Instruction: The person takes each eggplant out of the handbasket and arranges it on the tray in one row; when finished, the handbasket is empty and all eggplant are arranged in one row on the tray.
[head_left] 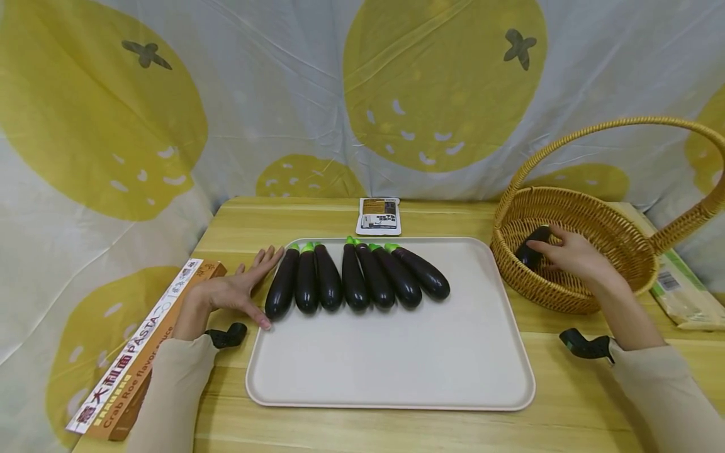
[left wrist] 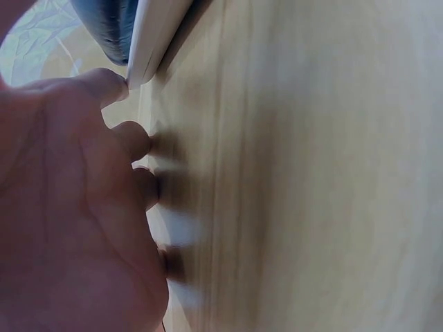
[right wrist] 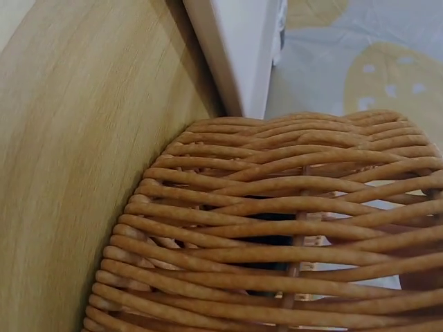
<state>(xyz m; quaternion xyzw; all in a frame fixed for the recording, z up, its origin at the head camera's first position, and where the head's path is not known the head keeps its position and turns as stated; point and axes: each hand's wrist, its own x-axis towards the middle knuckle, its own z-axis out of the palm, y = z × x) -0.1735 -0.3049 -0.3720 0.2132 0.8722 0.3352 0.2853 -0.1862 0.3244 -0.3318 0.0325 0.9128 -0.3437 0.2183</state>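
Several glossy dark purple eggplants (head_left: 354,280) with green stem ends lie in a row across the upper part of a white tray (head_left: 396,365). My left hand (head_left: 240,289), fingers spread, rests at the tray's left edge, its thumb close to the leftmost eggplant (head_left: 281,286). In the left wrist view the palm (left wrist: 76,187) faces the camera, holding nothing. Inside the wicker basket (head_left: 572,201), my right hand (head_left: 572,255) grips another eggplant (head_left: 532,248) between thumb and fingers. The right wrist view shows mainly the basket's woven side (right wrist: 277,187), hiding most of that hand.
A long pasta box (head_left: 153,346) lies left of my left forearm. A small white packet (head_left: 379,216) is behind the tray. Right of the basket, under its tall handle (head_left: 614,121), lies a pale flat package (head_left: 685,289). A lemon-print cloth (head_left: 283,94) hangs behind the table.
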